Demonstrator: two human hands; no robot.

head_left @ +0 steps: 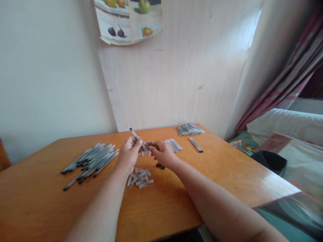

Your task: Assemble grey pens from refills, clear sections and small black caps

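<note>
Forearms (pixel 103 205) stretched over desk (pixel 151 211). Pen (pixel 134 132) pinched in left hand (pixel 128 153) above it; right hand (pixel 164 153) curled at lower end, grip unclear. Left-side pens (pixel 93 159) seemingly part-assembled; loose caps (pixel 141 178) apparently unfitted.

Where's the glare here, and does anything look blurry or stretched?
Head view: glare whitens the right corner of the table; a sheen brightens the wall panel, upper right; fine detail on the pen in the left hand looks soft; the right forearm seems stretched.
</note>
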